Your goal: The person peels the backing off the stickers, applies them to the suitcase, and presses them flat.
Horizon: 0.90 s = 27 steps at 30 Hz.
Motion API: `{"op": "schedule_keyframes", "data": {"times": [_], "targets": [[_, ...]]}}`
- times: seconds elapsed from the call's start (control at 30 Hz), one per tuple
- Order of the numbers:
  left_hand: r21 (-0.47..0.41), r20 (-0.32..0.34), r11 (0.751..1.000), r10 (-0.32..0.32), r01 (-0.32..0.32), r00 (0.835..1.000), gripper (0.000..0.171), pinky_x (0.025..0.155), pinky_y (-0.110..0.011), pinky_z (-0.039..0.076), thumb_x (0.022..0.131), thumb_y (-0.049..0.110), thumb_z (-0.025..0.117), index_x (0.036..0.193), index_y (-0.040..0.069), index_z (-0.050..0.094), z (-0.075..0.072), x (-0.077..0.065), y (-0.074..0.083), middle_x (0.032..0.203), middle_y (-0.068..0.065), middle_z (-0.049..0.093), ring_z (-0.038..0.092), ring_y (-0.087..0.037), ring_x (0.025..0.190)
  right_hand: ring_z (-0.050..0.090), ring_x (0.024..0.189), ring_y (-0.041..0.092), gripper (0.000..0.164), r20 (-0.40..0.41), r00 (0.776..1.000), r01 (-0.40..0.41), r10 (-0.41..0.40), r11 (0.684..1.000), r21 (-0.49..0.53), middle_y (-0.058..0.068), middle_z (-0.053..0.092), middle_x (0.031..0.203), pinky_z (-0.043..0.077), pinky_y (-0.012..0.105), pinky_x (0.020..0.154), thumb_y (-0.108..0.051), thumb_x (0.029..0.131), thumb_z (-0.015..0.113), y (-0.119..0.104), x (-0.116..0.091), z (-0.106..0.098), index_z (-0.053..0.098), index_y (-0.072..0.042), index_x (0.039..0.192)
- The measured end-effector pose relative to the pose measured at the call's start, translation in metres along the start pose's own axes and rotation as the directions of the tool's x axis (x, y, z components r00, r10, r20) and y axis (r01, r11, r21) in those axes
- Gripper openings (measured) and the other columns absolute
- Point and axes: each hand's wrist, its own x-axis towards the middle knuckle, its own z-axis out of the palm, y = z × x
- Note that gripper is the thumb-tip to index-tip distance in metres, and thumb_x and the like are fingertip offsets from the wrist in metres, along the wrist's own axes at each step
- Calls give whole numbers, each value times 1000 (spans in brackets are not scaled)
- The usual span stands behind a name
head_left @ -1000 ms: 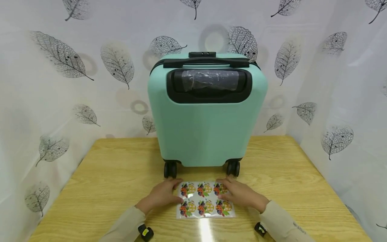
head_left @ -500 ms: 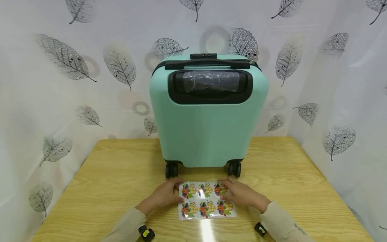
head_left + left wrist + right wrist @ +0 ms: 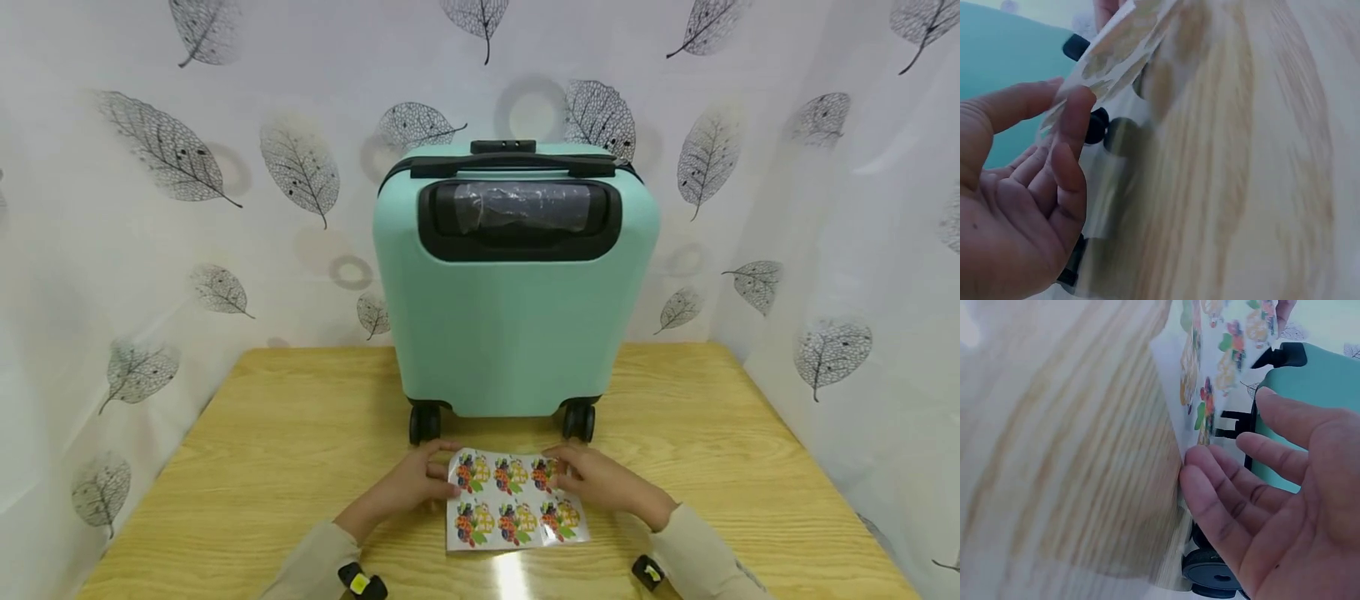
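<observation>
A glossy white sheet of stickers, printed with several round fruit designs, lies in front of the suitcase in the head view. My left hand pinches its left edge between thumb and fingers. In the left wrist view that side of the sheet slants up from the wood, with the fingertips at its edge. Over at the right end is my right hand. In the right wrist view its fingers are loosely bent with the tips against the sheet's edge, while the thumb stays apart from it.
Right behind the sheet a mint-green suitcase stands upright on black wheels. Its black handle recess faces me. The wooden table carries everything, with a leaf-patterned curtain behind and at both sides.
The sticker sheet has shifted slightly right and toward me, and its left side has come up. My left hand has moved right along with it. The right hand has barely moved.
</observation>
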Motion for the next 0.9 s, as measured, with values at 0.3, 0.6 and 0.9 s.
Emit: {"op": "schedule_keyframes", "data": {"times": [0.3, 0.6, 0.9], "targets": [[-140, 16, 990, 27, -24, 1000, 69, 78, -30, 55, 86, 5, 69, 144, -4, 32, 2, -8, 12, 104, -17, 72, 70, -17, 88, 53, 68, 1, 46, -1, 1000, -11, 11, 994, 109, 4, 61, 100, 46, 22, 59, -23, 99, 55, -8, -1, -3, 49, 2, 137], [-174, -13, 983, 48, -50, 999, 74, 72, -29, 49, 84, 16, 74, 145, 2, 34, 11, -10, 23, 103, -5, 72, 66, -11, 83, 63, 79, 12, 43, -21, 999, 51, -47, 977, 209, 8, 62, 106, 52, 24, 67, -26, 100, 51, -32, -3, -6, 51, -1, 135], [-229, -40, 966, 113, -119, 993, 71, 67, -26, 44, 87, 11, 70, 144, -3, 30, 24, -13, 39, 95, 1, 66, 59, -9, 78, 63, 81, 19, 41, -95, 993, 93, -67, 947, 307, 10, 62, 105, 52, 28, 69, -26, 100, 52, -60, -8, -12, 52, -4, 135]]}}
